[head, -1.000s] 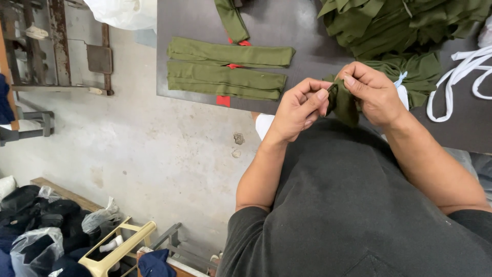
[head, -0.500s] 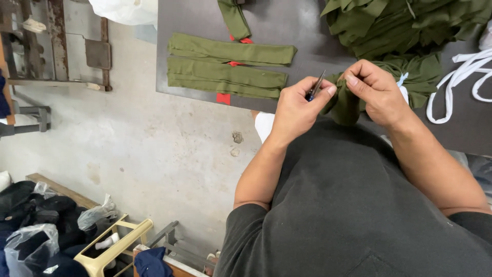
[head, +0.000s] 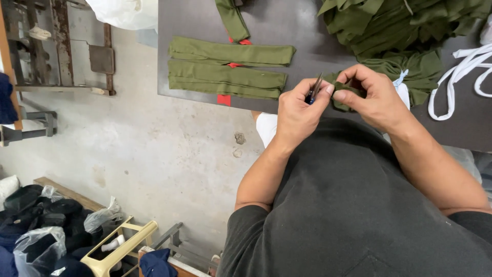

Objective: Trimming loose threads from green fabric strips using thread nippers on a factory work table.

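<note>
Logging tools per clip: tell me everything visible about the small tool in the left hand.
The small tool is a slim metal snip or tweezer-like piece with a dark blue part at its base. Only its narrow upper end shows, tilted and pointing up and away. The left hand pinches it, its tip close to the olive fabric piece held by the right hand.

On the dark table ahead of me, a small red square label point(head: 223, 100) sticks at the near edge, and red tags point(head: 234, 65) peek from between folded green strips, another point(head: 245, 41) above them. A white plastic bag point(head: 125, 12) bulges beyond the table's far left corner; clear plastic bags point(head: 36, 250) lie on the floor.
</note>
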